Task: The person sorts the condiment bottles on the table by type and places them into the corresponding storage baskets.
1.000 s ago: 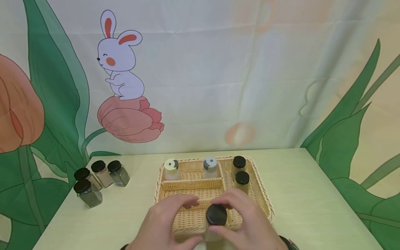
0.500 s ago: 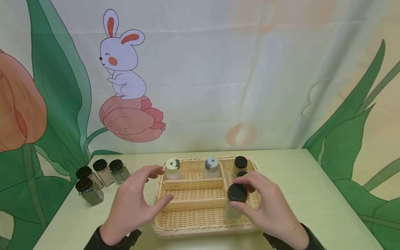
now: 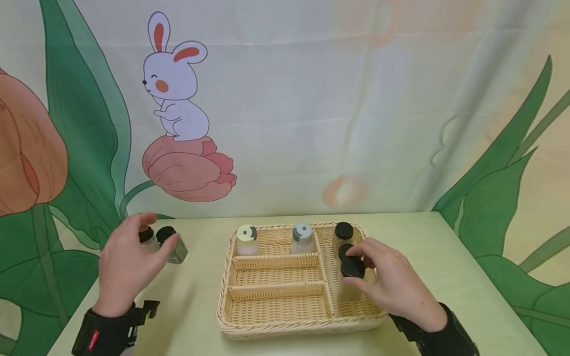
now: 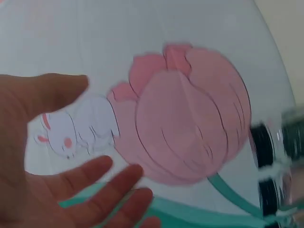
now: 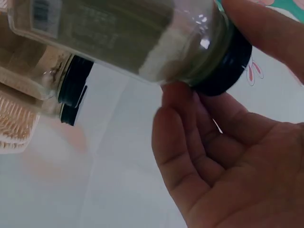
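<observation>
My right hand (image 3: 385,279) pinches the black lid of a glass spice jar (image 3: 352,284) over the right compartment of the wicker basket (image 3: 303,326). In the right wrist view this jar (image 5: 128,35) shows a greenish-brown powder and a label. Two more black-lidded jars (image 3: 344,231) stand behind it in the same compartment. My left hand (image 3: 129,264) is over the table's left side, fingers spread and holding nothing. It overlaps the group of black-lidded spice jars there; one with green herbs (image 3: 175,247) shows beside the thumb.
Low wicker dividers (image 3: 278,289) split the basket's left part into three. Its back section holds a jar with a pale yellow lid (image 3: 246,240) and one with a grey-white lid (image 3: 302,238). A printed curtain (image 3: 285,123) hangs behind the table (image 3: 445,277).
The right hand has carried its jar from the basket's front to the right compartment. The left hand has moved away from the basket, leftward to the jars on the table.
</observation>
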`<state>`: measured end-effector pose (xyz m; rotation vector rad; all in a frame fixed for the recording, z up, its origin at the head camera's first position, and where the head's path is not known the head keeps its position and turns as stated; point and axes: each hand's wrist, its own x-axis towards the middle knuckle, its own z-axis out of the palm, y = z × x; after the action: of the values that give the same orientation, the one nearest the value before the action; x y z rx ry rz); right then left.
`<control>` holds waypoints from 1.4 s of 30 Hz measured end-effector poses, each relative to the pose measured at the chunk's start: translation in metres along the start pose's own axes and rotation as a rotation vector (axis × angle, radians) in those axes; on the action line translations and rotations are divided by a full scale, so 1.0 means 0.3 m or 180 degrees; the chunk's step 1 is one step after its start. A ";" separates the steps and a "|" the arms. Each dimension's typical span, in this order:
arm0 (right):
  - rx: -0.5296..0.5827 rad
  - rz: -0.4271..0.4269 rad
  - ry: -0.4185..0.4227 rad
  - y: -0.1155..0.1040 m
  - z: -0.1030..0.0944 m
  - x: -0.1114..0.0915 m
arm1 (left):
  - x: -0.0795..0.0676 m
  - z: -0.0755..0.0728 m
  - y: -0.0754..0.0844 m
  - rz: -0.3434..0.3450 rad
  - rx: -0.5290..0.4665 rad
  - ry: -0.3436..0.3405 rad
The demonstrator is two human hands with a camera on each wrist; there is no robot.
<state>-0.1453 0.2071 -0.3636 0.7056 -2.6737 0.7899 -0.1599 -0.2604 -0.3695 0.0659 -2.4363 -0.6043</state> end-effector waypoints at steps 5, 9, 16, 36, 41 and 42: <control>-0.0071 0.0109 -0.0256 0.021 -0.003 0.002 | 0.023 -0.023 -0.096 -0.0479 0.0319 -0.0022; -0.0197 0.0133 -0.0400 0.041 -0.006 0.004 | 0.032 -0.024 -0.157 -0.0702 0.0481 -0.0041; -0.0319 0.0123 -0.0550 0.069 -0.001 0.006 | 0.037 -0.023 -0.225 -0.1044 0.0692 -0.0317; -0.0213 0.0099 -0.0845 0.082 0.002 0.004 | 0.035 -0.021 -0.325 -0.1374 0.0636 -0.0988; -0.0195 0.0083 -0.0883 0.084 0.007 0.002 | 0.032 -0.015 -0.335 -0.1421 0.0600 -0.1036; -0.0192 0.0080 -0.0890 0.085 0.007 0.002 | 0.032 -0.013 -0.336 -0.1427 0.0597 -0.1045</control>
<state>-0.1592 0.2244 -0.3763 0.8233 -2.9459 0.6555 -0.1750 -0.3540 -0.4056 0.6504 -2.8134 -0.6116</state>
